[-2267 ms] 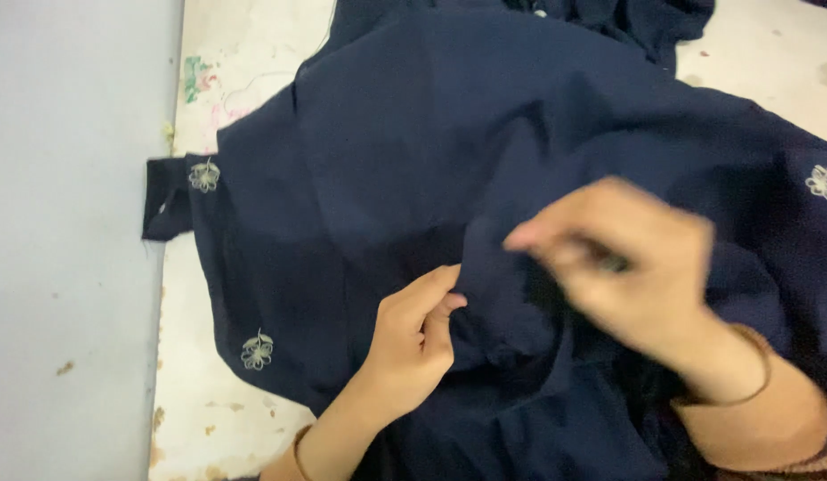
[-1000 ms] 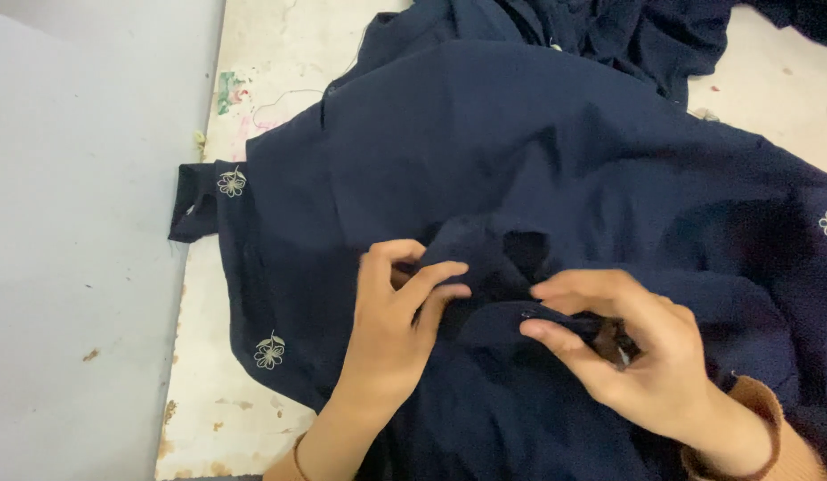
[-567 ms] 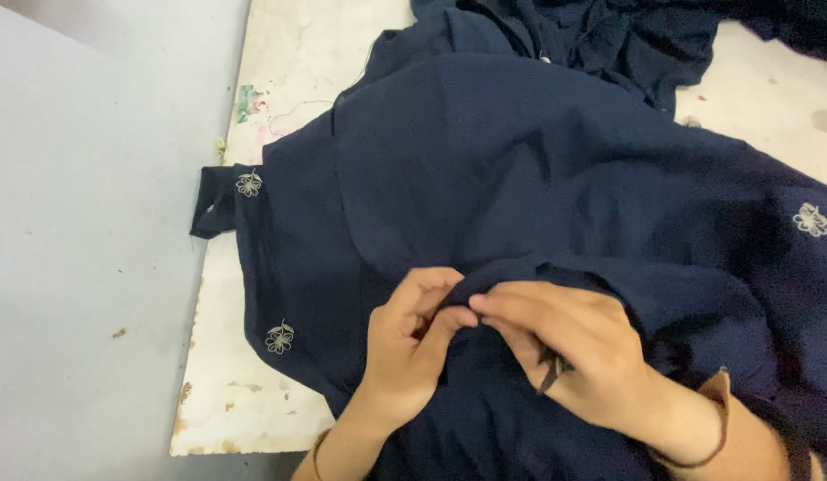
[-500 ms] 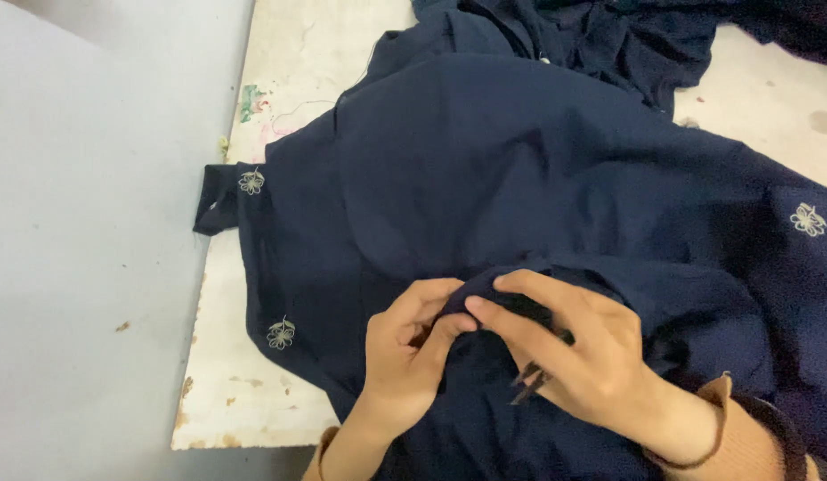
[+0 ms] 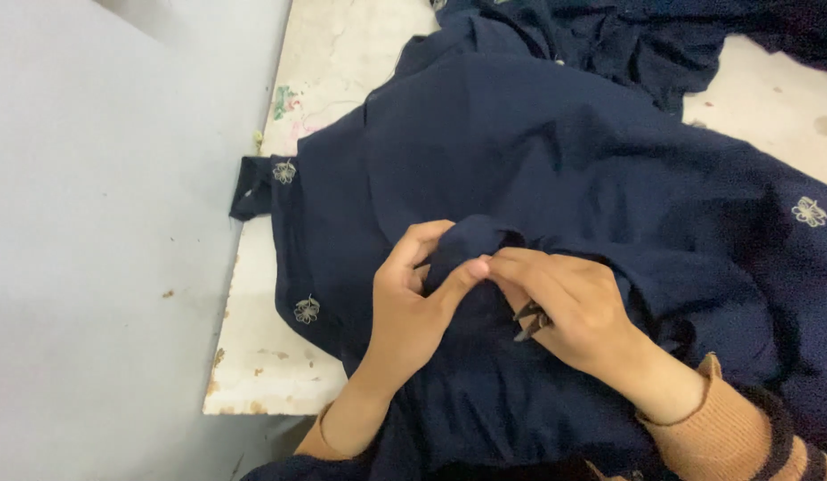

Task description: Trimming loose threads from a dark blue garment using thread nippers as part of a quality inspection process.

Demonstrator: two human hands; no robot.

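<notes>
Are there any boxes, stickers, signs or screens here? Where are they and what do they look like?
No boxes, signs or screens.
Sticker-like patch: on the pale table, near its left edge, beside the dark blue cloth; small, green and pink, worn, too blurred to tell more.
Left hand and right hand: both pinch a fold of the cloth; no label shows there.

Both hands' fingers (image 5: pixel 467 267) newly together on fabric fold (image 5: pixel 471 236)
</notes>
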